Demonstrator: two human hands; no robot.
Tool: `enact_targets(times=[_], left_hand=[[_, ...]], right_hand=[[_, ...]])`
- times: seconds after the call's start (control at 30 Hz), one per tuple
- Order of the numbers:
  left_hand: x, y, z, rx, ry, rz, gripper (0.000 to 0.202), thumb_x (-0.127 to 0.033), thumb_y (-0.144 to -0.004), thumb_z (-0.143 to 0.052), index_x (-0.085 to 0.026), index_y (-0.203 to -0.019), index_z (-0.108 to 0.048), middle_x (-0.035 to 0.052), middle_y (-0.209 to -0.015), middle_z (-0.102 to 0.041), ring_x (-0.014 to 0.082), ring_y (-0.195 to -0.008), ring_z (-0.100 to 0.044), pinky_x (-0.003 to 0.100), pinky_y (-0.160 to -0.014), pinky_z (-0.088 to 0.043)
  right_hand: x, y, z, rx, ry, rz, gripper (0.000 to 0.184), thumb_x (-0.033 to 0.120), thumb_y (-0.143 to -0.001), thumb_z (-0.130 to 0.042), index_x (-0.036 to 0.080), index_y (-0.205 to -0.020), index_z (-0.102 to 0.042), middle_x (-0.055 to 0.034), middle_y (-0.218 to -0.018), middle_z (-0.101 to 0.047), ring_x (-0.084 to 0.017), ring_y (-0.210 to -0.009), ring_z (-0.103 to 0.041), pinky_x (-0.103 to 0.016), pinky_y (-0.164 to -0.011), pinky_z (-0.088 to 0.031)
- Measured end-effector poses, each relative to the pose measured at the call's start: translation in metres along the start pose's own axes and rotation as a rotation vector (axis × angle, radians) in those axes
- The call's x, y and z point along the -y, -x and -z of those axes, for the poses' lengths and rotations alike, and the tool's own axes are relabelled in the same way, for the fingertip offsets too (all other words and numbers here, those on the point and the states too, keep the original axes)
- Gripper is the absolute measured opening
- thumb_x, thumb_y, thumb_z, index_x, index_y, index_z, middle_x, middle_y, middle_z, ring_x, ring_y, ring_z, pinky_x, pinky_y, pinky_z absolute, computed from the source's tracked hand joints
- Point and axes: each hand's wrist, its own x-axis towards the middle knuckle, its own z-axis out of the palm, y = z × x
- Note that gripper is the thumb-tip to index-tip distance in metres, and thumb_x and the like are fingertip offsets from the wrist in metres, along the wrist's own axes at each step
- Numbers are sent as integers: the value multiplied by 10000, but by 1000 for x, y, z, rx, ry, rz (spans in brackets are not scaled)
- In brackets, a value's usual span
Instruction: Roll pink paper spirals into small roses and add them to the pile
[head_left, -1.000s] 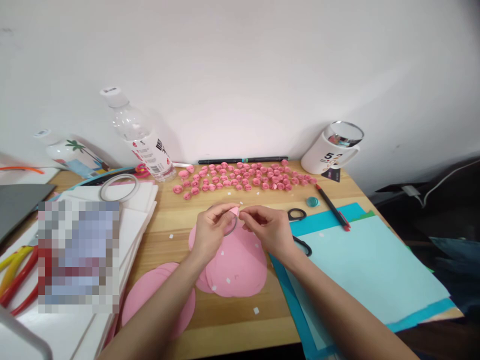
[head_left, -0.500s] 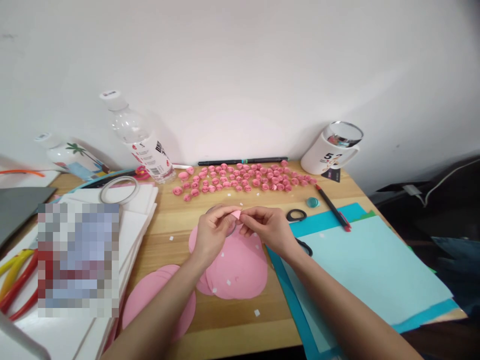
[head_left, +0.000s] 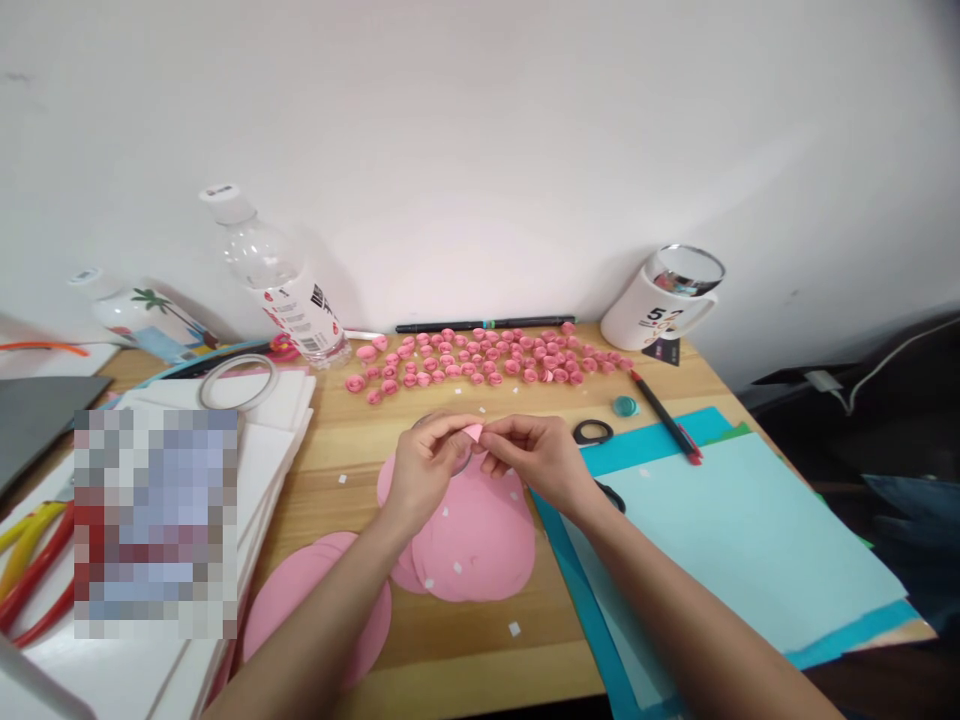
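Note:
Between my two hands is a small pink paper piece (head_left: 472, 432), its shape mostly hidden by fingers. My left hand (head_left: 429, 462) pinches it from the left, and the fingertips of my right hand (head_left: 534, 455) close on its right side. Beneath them lies a pile of pink paper circles (head_left: 480, 540) with small white scraps on top. A grey ring-shaped roll, partly covered by my left hand, sits at the pile's back edge. More pink paper circles (head_left: 315, 590) lie under my left forearm. Several rolled pink paper flowers (head_left: 491, 352) are spread along the back of the table.
Left: a stack of white paper (head_left: 281, 450), red-and-yellow-handled tools (head_left: 45, 570), a tape roll (head_left: 238, 382), a tall bottle (head_left: 281, 290). Right: scissors (head_left: 592, 432) partly behind my right arm, light blue sheets (head_left: 750, 550), a red-and-black pen (head_left: 667, 418), a white mug (head_left: 652, 310). A black pen (head_left: 442, 327) lies by the wall.
Almost nothing differs. Both hands keep their pinch on the pink paper piece, which shows a slightly changed outline between the fingertips.

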Motion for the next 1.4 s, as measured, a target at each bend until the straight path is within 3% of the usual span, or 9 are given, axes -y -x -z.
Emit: enact_targets(times=[0.37, 0.57, 0.77, 1.03, 1.13, 1.23, 1.3, 1.4], left_hand=[[0, 0, 2, 18, -13, -14, 138, -211, -770, -602, -198, -822, -730, 31, -834, -682, 161, -792, -606, 266, -734, -462], [-2, -1, 1, 29, 30, 6, 133, -234, -762, -618, -185, -816, -728, 30, -816, -683, 132, -684, -590, 233, -612, -460], [-5, -1, 1, 27, -16, -37, 137, -208, -758, -605, -193, -801, -735, 31, -784, -679, 157, -753, -604, 264, -715, -463], [-5, 1, 0, -6, 6, -51, 132, -215, -753, -615, -201, -806, -735, 36, -793, -671, 178, -795, -600, 275, -747, -450], [-5, 0, 1, -64, 87, -9, 135, -198, -739, -628, -196, -820, -735, 28, -820, -682, 154, -771, -597, 251, -732, -447], [-6, -3, 2, -109, 242, 96, 144, -233, -724, -661, -176, -835, -732, 16, -738, -678, 112, -639, -551, 231, -643, -432], [-6, -5, 2, -101, 400, 179, 165, -264, -698, -696, -160, -822, -729, 8, -671, -662, 84, -567, -500, 226, -602, -412], [-5, -7, 3, -23, 657, 263, 221, -282, -625, -765, -144, -793, -726, 21, -680, -662, 69, -560, -488, 231, -610, -413]], right_hand=[[4, -1, 1, 45, -23, -26, 294, 433, -685, -704, 141, -685, -679, -13, -552, -649, -107, -492, -612, -224, -517, -516], [6, -1, 4, 85, -36, -32, 284, 428, -702, -693, 144, -715, -689, -5, -561, -651, -96, -493, -611, -207, -514, -509], [6, -1, 4, 62, -9, -26, 293, 428, -687, -703, 136, -688, -674, -10, -560, -650, -102, -495, -612, -210, -515, -513], [4, 0, 1, 4, 0, -34, 294, 425, -706, -673, 134, -681, -640, -36, -599, -669, -112, -483, -612, -225, -494, -509], [0, -2, 2, -33, 34, -35, 279, 411, -732, -639, 141, -672, -609, -42, -619, -668, -118, -491, -607, -229, -485, -496], [-4, -5, 7, -153, 186, 8, 317, 398, -803, -535, 164, -589, -543, -6, -526, -594, -110, -445, -546, -229, -451, -452], [-7, -7, 10, -252, 368, 90, 317, 370, -810, -525, 174, -562, -515, 0, -524, -564, -121, -472, -534, -248, -483, -454], [-8, -5, 11, -327, 579, 301, 134, 284, -767, -593, 171, -696, -581, -31, -696, -638, -167, -650, -606, -291, -628, -497]])
